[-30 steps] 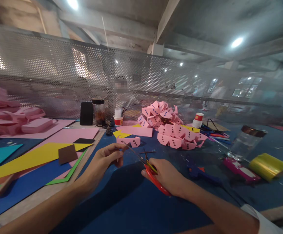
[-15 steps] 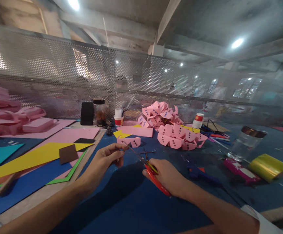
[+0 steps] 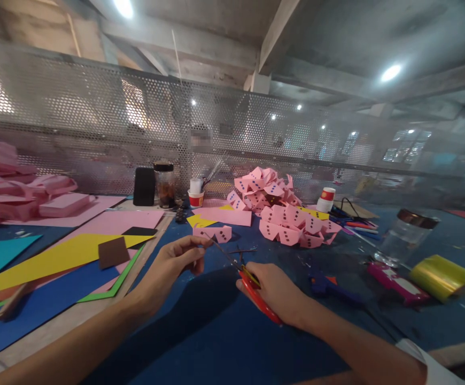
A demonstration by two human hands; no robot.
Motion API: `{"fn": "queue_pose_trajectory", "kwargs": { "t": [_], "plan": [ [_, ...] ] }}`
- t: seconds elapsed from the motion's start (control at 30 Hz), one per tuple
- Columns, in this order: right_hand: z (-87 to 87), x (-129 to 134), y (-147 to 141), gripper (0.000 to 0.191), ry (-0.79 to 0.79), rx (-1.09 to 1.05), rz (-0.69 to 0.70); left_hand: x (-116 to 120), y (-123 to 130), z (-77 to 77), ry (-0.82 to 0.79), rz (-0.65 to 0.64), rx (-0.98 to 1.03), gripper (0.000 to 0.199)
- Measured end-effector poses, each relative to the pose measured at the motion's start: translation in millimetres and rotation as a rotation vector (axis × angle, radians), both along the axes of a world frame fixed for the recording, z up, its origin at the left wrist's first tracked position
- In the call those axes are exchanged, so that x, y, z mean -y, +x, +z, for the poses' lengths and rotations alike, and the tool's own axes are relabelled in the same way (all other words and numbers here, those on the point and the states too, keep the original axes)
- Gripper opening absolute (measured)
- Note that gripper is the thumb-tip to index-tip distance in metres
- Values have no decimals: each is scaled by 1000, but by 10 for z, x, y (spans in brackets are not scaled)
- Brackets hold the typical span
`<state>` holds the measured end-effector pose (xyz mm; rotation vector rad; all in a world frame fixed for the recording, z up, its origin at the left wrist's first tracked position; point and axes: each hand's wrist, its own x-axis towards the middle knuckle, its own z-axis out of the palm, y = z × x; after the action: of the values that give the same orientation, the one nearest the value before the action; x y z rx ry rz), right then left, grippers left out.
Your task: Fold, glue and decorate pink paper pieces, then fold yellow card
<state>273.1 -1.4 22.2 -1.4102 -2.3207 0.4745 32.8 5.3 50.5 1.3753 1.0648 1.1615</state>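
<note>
My right hand (image 3: 277, 289) is wrapped round the red handles of a pair of scissors (image 3: 261, 303), whose blades point up and left. The blade tips reach the fingertips of my left hand (image 3: 181, 258). Those fingers are pinched together, and whatever they hold is too small to make out. Just beyond them lies a folded pink paper piece (image 3: 221, 233) with dark dots. Thin dark strips (image 3: 245, 251) rest on the blue tabletop (image 3: 200, 342) behind the blades.
Dotted pink paper pieces (image 3: 283, 230) are heaped at the back centre. Coloured sheets (image 3: 62, 256) and a brown square (image 3: 113, 252) lie left. To the right are a dark blue glue gun (image 3: 332, 286), a clear jar (image 3: 407, 238) and a gold roll (image 3: 443, 276). A perforated metal screen (image 3: 224, 128) stands behind.
Almost nothing differs. Both hands and the scissors keep the same pose, and the whole view has shifted very slightly.
</note>
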Motion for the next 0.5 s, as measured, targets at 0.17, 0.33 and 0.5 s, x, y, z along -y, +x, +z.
{"fn": "queue_pose_trajectory", "kwargs": {
  "t": [0.17,0.33,0.5],
  "plan": [
    [42,29,-12,30,-21,-24,-10,-7,-3,-5,-6,8,9,22],
    [128,79,-36,24,-16,-64,-51,-16,-13,-18,9,7,27,24],
    [146,91,-42,23,-35,25,-63,-6,-18,-17,13,7,39,20]
  ]
}}
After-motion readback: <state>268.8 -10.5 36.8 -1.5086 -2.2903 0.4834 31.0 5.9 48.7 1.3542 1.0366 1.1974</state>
